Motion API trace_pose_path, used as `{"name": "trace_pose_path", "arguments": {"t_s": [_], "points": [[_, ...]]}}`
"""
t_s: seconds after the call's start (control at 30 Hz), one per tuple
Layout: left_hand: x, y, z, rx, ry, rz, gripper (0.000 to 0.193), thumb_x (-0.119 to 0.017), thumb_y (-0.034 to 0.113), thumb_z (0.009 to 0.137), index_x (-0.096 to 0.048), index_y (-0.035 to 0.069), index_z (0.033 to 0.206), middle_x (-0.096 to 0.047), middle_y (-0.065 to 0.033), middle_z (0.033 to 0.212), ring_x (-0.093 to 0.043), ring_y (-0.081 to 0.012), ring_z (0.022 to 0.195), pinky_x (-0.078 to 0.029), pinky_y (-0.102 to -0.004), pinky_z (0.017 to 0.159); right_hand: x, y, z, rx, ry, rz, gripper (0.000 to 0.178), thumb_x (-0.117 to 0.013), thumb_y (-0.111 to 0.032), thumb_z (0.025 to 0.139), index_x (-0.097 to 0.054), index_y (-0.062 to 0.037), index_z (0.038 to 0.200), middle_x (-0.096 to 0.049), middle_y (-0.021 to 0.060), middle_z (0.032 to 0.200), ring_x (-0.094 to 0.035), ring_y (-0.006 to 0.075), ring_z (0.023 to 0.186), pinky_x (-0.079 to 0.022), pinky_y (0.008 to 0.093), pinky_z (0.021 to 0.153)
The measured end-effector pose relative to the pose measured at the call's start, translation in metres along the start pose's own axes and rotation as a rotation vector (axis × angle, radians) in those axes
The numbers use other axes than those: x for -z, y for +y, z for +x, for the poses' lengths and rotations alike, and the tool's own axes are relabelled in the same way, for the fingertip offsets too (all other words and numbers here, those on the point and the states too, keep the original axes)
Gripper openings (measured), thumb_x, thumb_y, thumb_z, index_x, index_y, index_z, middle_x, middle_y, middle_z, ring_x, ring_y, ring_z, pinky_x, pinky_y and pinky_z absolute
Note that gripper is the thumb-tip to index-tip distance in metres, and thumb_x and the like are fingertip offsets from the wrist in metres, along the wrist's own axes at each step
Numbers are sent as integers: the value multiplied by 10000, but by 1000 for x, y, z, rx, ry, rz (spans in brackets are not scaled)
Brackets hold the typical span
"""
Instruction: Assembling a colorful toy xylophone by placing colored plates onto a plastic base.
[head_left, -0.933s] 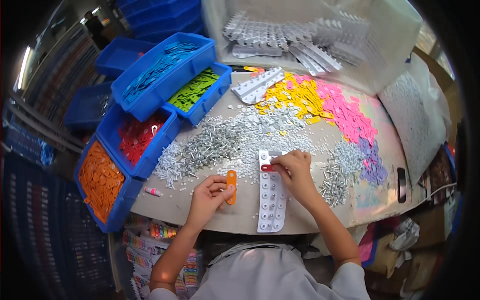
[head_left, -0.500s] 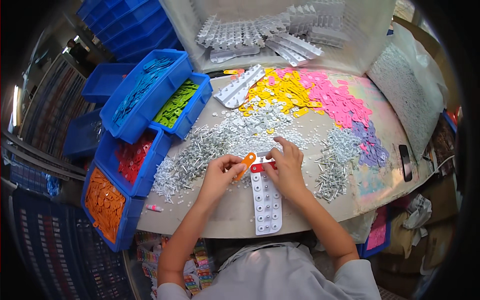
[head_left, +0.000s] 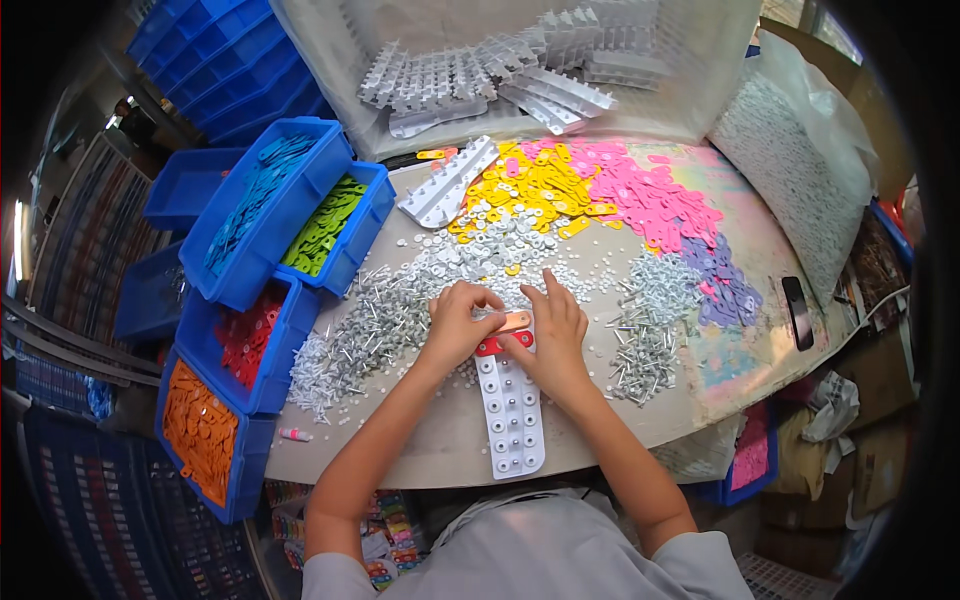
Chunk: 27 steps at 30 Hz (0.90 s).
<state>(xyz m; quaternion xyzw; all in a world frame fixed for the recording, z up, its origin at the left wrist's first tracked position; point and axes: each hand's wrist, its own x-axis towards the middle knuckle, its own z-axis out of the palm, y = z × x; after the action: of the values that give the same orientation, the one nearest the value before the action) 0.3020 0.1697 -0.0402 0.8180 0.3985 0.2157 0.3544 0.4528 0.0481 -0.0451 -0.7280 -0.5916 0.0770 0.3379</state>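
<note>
A white plastic strip (head_left: 515, 430) with two rows of round white caps stands lengthwise in front of me on the table. Near its far end a red plastic tab (head_left: 489, 347) lies across it. Just beyond the red one, a flat orange tab (head_left: 516, 321) rests over the strip, looking pale under glare. My left hand (head_left: 458, 325) pinches the orange tab's left end between thumb and fingers. My right hand (head_left: 557, 340) is beside the strip's right edge, fingers apart and raised, its thumb touching near the red tab's right end.
Loose metal pins (head_left: 375, 325) and white caps (head_left: 500, 240) spread beyond my hands. Yellow tabs (head_left: 535, 185), pink tabs (head_left: 650, 195) and purple tabs (head_left: 725, 285) lie in piles. Blue bins (head_left: 268, 400) stand left; a phone (head_left: 797, 312) and a clear bag (head_left: 790, 150) are right.
My left hand has brought the orange tab right and turned it from upright to flat across the strip, beyond the red tab. My right hand stays by the strip. The whole view has shifted slightly.
</note>
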Motion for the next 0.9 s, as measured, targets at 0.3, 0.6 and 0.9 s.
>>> {"name": "trace_pose_path", "arguments": {"t_s": [0.3,0.6,0.9], "points": [[3,10,-14,-75,160,153,651,-876,290,741,-607,132,1313,-602,-94,1237,-538,-295,1220,-331,-460,1079,-4,-2,-1,55,15,4,782,-827,-350,823,-486,-77,1471,-317,231,1633,-301,419,1485,-215,549,1186],[228,-31,30,-333,902,426,268,-712,87,894,-657,43,1153,-630,-156,1190,-606,-342,1137,-473,-434,1016,8,-7,-3,46,-32,-14,651,-803,-280,855,-548,-55,1409,-336,233,1623,-304,423,1476,-208,556,1187],[377,-196,56,519,224,547,997,-808,491,802,-344,97,1592,-475,-347,1499,-464,-500,1407,-412,-494,1166,13,-39,5,182,-15,-245,503,-782,-171,854,-608,-91,1319,-365,206,1610,-343,420,1454,-238,539,1186]]}}
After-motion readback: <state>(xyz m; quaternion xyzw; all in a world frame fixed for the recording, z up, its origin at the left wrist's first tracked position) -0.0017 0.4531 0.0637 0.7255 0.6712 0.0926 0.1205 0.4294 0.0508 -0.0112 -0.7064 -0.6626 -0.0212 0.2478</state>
